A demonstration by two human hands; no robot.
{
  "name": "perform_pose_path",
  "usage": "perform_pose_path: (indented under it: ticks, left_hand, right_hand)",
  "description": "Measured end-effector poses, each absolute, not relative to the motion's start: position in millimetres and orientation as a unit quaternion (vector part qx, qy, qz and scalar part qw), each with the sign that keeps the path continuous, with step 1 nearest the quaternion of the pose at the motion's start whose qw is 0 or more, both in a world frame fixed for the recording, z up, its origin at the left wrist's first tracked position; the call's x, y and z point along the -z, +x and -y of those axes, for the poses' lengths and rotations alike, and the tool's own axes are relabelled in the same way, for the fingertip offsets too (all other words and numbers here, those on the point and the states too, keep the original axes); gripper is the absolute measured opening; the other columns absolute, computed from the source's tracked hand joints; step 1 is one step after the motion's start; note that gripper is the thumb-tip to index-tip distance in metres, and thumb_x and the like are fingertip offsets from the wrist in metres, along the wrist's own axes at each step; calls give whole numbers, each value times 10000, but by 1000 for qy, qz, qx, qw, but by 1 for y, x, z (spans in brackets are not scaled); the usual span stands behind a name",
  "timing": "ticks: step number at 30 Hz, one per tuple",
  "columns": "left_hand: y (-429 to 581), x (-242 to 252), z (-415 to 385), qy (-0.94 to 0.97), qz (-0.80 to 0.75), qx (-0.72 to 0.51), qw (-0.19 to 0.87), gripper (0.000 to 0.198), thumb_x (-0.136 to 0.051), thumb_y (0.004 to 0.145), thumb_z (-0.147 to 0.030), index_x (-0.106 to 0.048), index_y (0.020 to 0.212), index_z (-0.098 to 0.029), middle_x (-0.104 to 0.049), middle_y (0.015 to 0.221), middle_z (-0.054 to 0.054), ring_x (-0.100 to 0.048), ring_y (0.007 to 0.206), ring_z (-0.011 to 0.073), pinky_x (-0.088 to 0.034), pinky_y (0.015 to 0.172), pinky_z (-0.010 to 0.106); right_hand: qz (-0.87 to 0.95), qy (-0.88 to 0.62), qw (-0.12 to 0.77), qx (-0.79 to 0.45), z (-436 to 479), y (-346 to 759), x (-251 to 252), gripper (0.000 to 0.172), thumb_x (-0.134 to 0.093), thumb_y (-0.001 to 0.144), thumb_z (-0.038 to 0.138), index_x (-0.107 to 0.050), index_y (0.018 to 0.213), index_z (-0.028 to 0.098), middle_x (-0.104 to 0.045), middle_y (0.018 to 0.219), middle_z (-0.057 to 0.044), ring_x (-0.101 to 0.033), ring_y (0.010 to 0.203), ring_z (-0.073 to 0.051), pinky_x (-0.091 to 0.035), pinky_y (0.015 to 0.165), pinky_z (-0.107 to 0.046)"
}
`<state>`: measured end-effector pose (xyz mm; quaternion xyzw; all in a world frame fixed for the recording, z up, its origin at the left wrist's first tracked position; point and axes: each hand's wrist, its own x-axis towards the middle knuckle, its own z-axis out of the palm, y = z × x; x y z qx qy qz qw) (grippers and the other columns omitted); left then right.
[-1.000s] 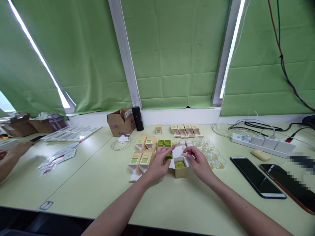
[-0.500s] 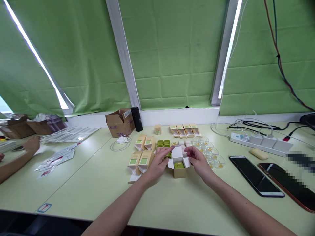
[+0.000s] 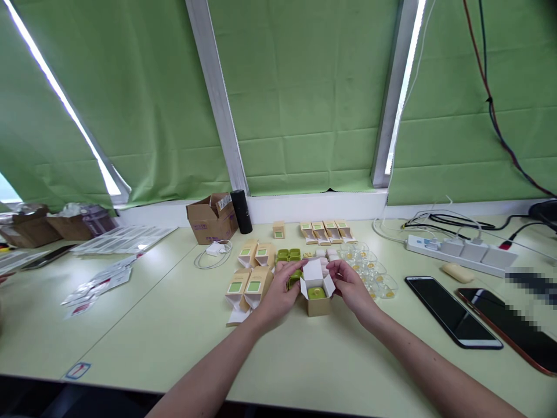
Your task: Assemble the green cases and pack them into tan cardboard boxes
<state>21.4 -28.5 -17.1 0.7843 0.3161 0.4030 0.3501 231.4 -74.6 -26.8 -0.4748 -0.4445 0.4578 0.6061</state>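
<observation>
A small kraft box (image 3: 318,307) stands upright in front of me with its white-lined lid and side flaps raised. Inside it sits a green square cup (image 3: 317,292). My left hand (image 3: 282,290) is at the box's left side, its fingers curled at the lid edge and left flap. On the other side, my right hand (image 3: 351,284) has thumb and forefinger closed at the lid's right edge and right flap. Behind the box are green cups (image 3: 289,254), white rolls (image 3: 327,253) and clear cups with yellow bits (image 3: 369,268). My hands partly cover the green cups.
Kraft boxes with green labels (image 3: 253,285) stand at left, more (image 3: 327,231) at the back. An open carton (image 3: 213,217), black cylinder (image 3: 241,212) and white cable (image 3: 216,248) sit behind. At right lie phones (image 3: 452,310) and a power strip (image 3: 463,253). Packets (image 3: 102,281) lie left.
The side flaps of the small box now stand more upright, and my right hand has come slightly closer to it. At far left, another person's arm has drawn back out of view.
</observation>
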Motion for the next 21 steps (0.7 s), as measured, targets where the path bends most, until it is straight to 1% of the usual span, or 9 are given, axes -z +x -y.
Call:
perform_pose_path:
  ticks: [5,9,13,21]
  left_hand:
    - [24,17,32,777,-328,-406,351,463,-643,963,-206,-655,1422,-265,-612,1319,115,-560,1336,280,-443,1202,475]
    - [25,20,33,775,-334,-408,349,437,-652,979,-250,-641,1416,-268,-594,1301,113,-564,1330,285,-442,1202,477]
    - [28,25,33,769,-334,-411,359,430,-658,982,-266,-616,1409,-265,-568,1326,116,-557,1334,289,-437,1203,483]
    - [34,24,36,753,-339,-421,376,426,-675,971,-273,-585,1387,-253,-555,1316,112,-555,1340,282,-421,1217,464]
  right_hand:
    - [438,-475,606,-463,75,230,29,303,-687,679,351,-591,950,256,-557,839,26,-596,657,-176,-531,532,-323]
    - [436,-476,605,-466,75,230,29,314,-672,664,341,-581,955,264,-542,858,28,-601,673,-177,-525,527,-314]
    - [433,-479,605,-466,76,229,27,319,-662,661,324,-572,961,264,-536,877,25,-599,685,-170,-517,536,-298]
    - [434,-475,605,-469,78,228,26,321,-650,649,316,-554,951,264,-534,845,33,-585,663,-165,-490,525,-288]
